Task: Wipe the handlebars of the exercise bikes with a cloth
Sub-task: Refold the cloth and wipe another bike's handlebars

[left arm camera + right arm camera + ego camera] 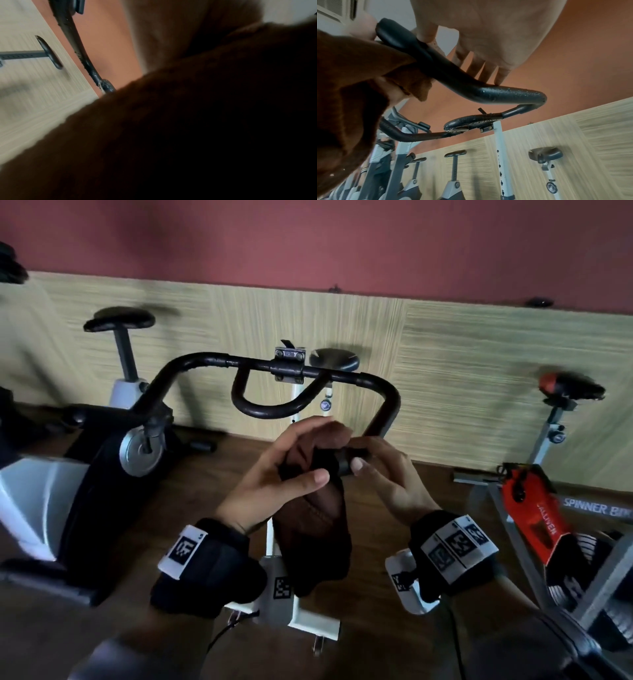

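Note:
The black handlebar (284, 368) of a white exercise bike curves across the middle of the head view. Its right grip end (347, 460) points toward me. My left hand (294, 467) grips a dark brown cloth (318, 539) right against that grip end, and the rest of the cloth hangs down. My right hand (387, 474) holds the grip end between thumb and fingers. The right wrist view shows the right hand (496, 33) lying along the handlebar (453, 75), with the cloth (351, 65) at the left. The cloth (188, 128) fills most of the left wrist view, beside the handlebar (75, 44).
A white and black bike (102, 460) stands to the left, its saddle (120, 320) near the wall. A red spinner bike (534, 518) stands to the right. Behind them is a wood-panelled wall (479, 371) under red paint. The floor (205, 484) is dark wood.

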